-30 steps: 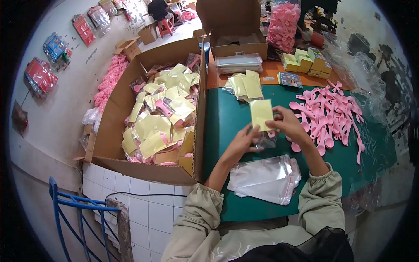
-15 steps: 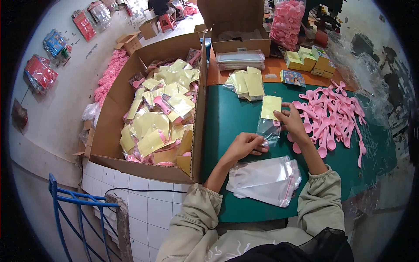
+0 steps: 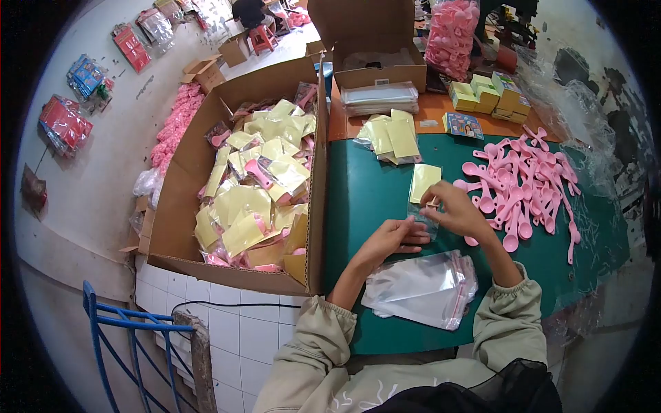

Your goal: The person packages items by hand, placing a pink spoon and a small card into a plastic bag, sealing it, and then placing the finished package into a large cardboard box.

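Note:
A clear plastic bag (image 3: 425,221) with a yellow card (image 3: 425,183) at its far end lies between my hands over the green table. My left hand (image 3: 394,237) pinches the bag's near left edge. Above the bag's middle, my right hand (image 3: 451,208) has its fingers bent together over the lower end of the card; what they grip there is too small to make out. A stack of empty clear bags (image 3: 420,289) lies just below my hands. To the right is a pile of pink spoons (image 3: 516,186).
A big cardboard box (image 3: 234,275) of filled packets stands at the left. Farther back are packets with yellow cards (image 3: 391,136), stacked plastic sleeves (image 3: 379,98), small card stacks (image 3: 482,93) and a bag of pink pieces (image 3: 451,41). A person (image 3: 251,12) sits far off.
My right hand has moved down and left, from the card's right edge to over the bag. The card and bag have shifted slightly down. My left hand still pinches the bag.

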The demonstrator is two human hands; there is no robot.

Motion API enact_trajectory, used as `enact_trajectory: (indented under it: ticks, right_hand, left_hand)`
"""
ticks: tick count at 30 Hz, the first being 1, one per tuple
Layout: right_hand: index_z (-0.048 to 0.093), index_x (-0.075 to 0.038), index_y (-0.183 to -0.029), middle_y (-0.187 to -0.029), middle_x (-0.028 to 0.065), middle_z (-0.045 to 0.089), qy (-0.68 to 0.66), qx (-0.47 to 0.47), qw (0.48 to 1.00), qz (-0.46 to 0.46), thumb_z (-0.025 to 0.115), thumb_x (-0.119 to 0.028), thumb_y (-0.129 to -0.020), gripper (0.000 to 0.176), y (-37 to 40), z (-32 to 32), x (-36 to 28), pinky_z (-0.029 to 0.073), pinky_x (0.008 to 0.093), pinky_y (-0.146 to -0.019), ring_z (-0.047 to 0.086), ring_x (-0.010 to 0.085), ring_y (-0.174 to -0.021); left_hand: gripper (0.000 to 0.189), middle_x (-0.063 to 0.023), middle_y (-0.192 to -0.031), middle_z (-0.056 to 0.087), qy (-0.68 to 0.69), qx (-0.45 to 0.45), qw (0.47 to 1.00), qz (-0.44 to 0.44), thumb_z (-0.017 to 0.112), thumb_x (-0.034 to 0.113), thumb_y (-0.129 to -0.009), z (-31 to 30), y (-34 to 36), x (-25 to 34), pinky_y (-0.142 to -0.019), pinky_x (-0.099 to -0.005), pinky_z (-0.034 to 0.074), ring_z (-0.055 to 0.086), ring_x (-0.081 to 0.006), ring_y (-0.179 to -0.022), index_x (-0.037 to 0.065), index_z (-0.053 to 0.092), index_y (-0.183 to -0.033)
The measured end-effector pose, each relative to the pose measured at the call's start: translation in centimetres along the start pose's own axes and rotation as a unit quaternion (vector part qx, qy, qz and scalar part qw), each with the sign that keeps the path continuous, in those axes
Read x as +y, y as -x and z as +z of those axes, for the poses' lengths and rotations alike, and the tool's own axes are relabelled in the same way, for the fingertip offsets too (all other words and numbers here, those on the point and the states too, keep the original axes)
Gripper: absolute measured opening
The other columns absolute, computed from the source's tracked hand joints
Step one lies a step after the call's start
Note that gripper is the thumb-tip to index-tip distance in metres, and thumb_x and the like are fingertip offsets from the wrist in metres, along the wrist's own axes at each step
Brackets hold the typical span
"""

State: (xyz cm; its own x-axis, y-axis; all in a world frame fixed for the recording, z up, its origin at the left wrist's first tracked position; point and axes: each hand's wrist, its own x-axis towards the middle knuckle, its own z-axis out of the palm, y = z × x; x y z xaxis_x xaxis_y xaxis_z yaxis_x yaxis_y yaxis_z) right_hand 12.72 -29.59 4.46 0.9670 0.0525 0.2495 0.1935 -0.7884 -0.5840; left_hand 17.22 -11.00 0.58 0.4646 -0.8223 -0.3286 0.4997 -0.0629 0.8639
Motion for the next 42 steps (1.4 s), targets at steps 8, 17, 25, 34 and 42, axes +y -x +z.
enact_trajectory:
  ticks: [8,17,25,34,42]
  right_hand:
    - [0.057,-0.003,-0.080,-0.081,0.0118,0.054,-0.021,-0.082,0.996,-0.019,0.066,-0.016,-0.070,0.018,0.6,1.2,-1.4,0.042,0.0378,-0.071,0.054,0.0278,-0.081]
    - [0.055,-0.006,-0.078,-0.080,0.0092,0.053,0.051,-0.075,0.990,-0.106,0.062,-0.015,-0.071,0.014,0.8,2.0,-2.5,0.038,0.0371,-0.074,0.052,0.0265,-0.082]
    - [0.051,-0.006,-0.079,-0.080,0.0078,0.051,-0.010,-0.144,0.972,-0.183,0.059,-0.011,-0.074,0.011,1.6,1.0,-3.6,0.039,0.0355,-0.073,0.051,0.0235,-0.079]
    - [0.055,-0.001,-0.077,-0.075,0.0050,0.058,-0.237,0.038,0.961,0.135,0.054,-0.004,-0.080,0.005,8.0,-17.3,5.7,0.045,0.0303,-0.059,0.057,0.0164,-0.067]
    - [0.045,-0.006,-0.121,-0.118,0.0140,0.046,0.106,0.078,0.991,0.003,0.064,-0.005,-0.074,0.050,7.0,-11.2,5.9,0.044,0.0377,-0.083,0.049,0.0255,-0.105]
  left_hand:
    - [0.078,-0.0179,-0.107,0.061,0.047,0.006,0.999,-0.027,0.019,0.062,-0.091,0.0,0.3,0.3,-0.087,-0.0353,0.051,0.060,-0.0254,-0.103,-0.006,0.054,-0.111]
    - [0.064,-0.0124,-0.095,0.064,0.090,0.038,0.995,-0.035,0.026,0.054,-0.094,0.3,0.2,0.6,-0.084,-0.0327,0.051,0.062,-0.0207,-0.093,-0.001,0.058,-0.103]
    - [0.036,-0.0096,-0.089,0.064,0.023,0.056,0.997,0.044,0.035,0.023,-0.097,-1.2,-1.1,-0.9,-0.071,-0.0261,0.052,0.063,-0.0134,-0.077,-0.004,0.058,-0.099]
    - [0.040,-0.0147,-0.106,0.061,0.077,0.065,0.994,0.031,0.032,0.022,-0.097,0.7,-0.2,0.4,-0.082,-0.0282,0.050,0.061,-0.0167,-0.090,-0.009,0.054,-0.108]
    - [0.040,-0.0083,-0.112,0.058,0.035,0.041,0.998,0.022,0.030,0.024,-0.097,2.0,0.9,2.1,-0.087,-0.0282,0.044,0.055,-0.0131,-0.099,-0.002,0.054,-0.117]
